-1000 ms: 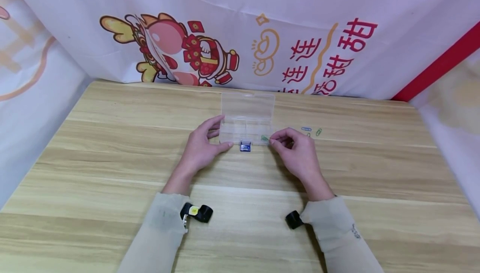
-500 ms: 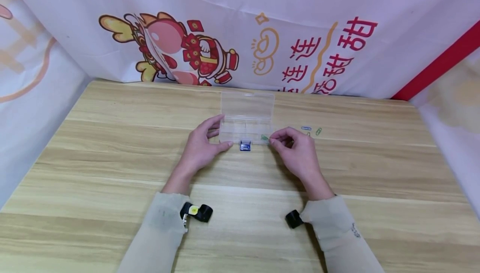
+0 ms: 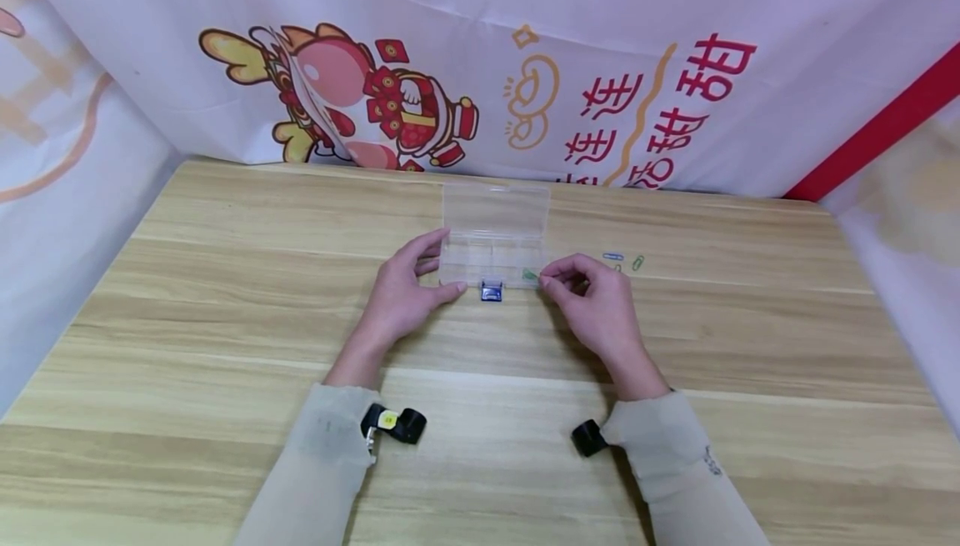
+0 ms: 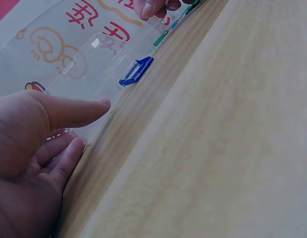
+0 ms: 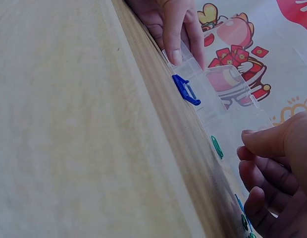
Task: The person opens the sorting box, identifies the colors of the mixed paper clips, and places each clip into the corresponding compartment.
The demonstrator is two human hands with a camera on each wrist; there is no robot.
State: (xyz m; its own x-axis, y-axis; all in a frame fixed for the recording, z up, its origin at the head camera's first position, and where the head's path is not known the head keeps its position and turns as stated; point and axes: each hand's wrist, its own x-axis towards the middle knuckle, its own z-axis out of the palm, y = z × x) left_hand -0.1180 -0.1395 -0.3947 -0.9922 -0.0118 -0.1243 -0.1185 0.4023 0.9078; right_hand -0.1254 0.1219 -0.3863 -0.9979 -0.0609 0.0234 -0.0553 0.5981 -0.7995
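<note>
A clear plastic compartment box (image 3: 468,256) stands with its lid (image 3: 495,211) raised at the back and its blue latch (image 3: 491,291) hanging open in front. My left hand (image 3: 401,292) grips the box's left end, thumb at the front edge and fingers round the side. At the opposite end, my right hand (image 3: 596,304) pinches the edge near the front corner with thumb and index finger; the other fingers curl below in the right wrist view. Close to these fingertips, a green paper clip (image 5: 217,147) lies in the front right compartment.
Right of the box, a blue paper clip (image 3: 612,256) and a green paper clip (image 3: 638,262) lie on the wooden table (image 3: 480,463), with another clip partly behind my right hand. A printed cloth (image 3: 480,46) hangs along the back edge.
</note>
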